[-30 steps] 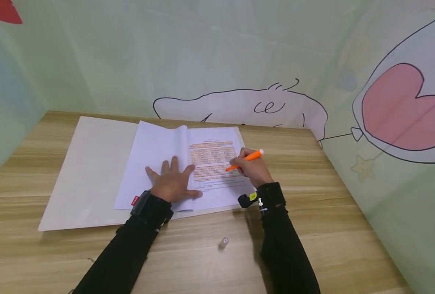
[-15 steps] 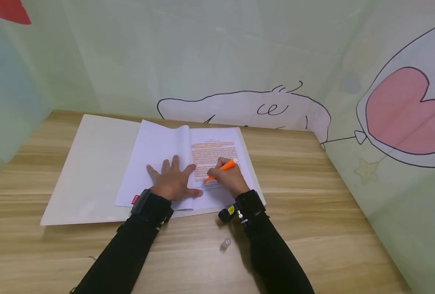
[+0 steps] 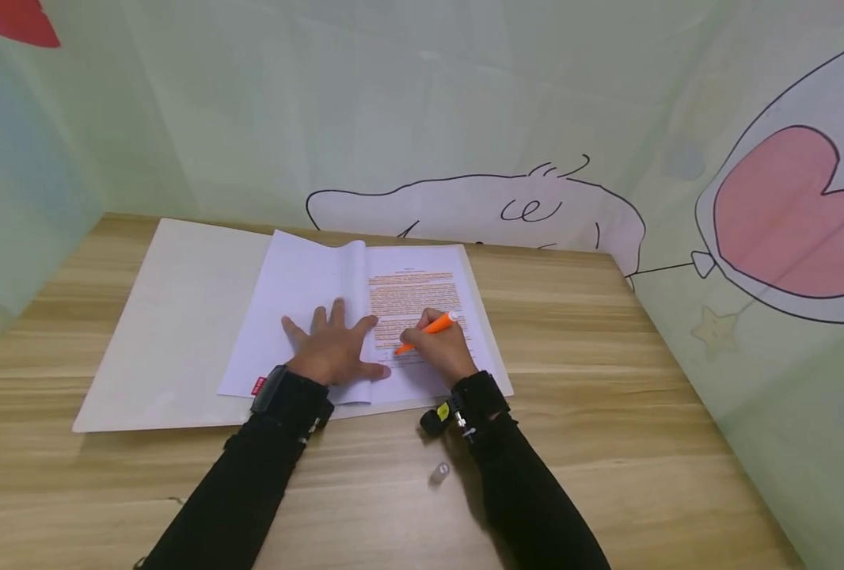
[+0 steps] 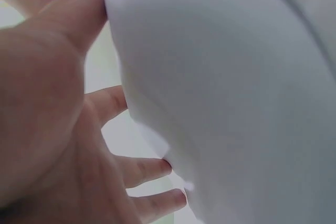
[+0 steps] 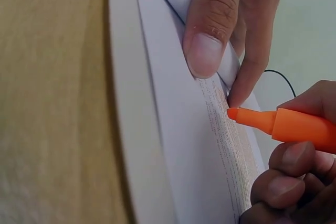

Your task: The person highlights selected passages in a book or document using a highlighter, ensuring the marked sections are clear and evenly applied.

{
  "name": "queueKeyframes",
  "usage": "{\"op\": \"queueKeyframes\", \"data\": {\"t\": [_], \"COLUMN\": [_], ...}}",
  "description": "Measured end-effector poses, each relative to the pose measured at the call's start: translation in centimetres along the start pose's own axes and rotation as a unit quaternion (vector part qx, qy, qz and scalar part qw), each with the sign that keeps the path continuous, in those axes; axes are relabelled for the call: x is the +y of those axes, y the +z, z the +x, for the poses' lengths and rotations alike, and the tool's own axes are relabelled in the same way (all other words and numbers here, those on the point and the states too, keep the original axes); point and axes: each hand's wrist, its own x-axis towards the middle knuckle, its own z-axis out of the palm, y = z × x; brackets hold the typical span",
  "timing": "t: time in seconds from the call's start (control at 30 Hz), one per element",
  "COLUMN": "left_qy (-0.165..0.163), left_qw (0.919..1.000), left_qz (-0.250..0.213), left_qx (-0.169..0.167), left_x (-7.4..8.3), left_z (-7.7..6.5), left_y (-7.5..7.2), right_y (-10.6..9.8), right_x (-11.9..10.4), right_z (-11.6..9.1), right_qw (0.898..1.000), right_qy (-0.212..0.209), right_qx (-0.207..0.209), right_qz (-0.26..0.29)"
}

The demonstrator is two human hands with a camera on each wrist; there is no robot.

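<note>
An orange highlighter (image 3: pixel 431 329) is pinched in my right hand (image 3: pixel 446 350), its tip low over the text near the left margin of the printed page (image 3: pixel 411 297). Orange marking covers most of the printed lines; a few lower ones are plain. My left hand (image 3: pixel 331 348) lies with fingers spread on the turned-back white sheets (image 3: pixel 301 277), its thumb reaching onto the printed page. In the right wrist view the highlighter (image 5: pixel 299 125) points toward the left thumb (image 5: pixel 207 51). Curved white paper (image 4: pixel 220 87) fills much of the left wrist view, beside the left fingers.
The papers lie in an open white folder (image 3: pixel 158 332) on a wooden table (image 3: pixel 572 332). A small clear cap (image 3: pixel 439 473) sits on the table in front of the folder. A wall covering with drawings (image 3: pixel 408 103) stands behind the table.
My right hand has moved left and slightly down with the highlighter, from mid-line to the text's left margin, then stayed nearly still. The left hand holds its place on the sheets.
</note>
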Motion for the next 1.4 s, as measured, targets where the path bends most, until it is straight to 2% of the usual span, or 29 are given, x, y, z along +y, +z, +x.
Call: {"op": "queueKeyframes", "data": {"t": [0.3,1.13,1.4], "left_qy": [-0.001,-0.003,-0.003], "left_qw": [1.0000,1.0000,1.0000], "left_qz": [-0.002,-0.005,-0.006], "left_qx": [-0.001,0.001,0.002], "left_x": [0.27,0.05,0.11], "left_z": [-0.10,-0.04,0.00], "left_y": [-0.06,0.15,-0.01], "right_y": [0.31,0.74,0.70], "right_x": [0.24,0.09,-0.05], "right_z": [-0.34,-0.27,-0.15], "right_qw": [1.000,0.998,0.994], "right_qy": [-0.009,-0.020,-0.065], "right_qx": [0.017,0.027,0.023], "right_qz": [-0.020,-0.054,-0.086]}}
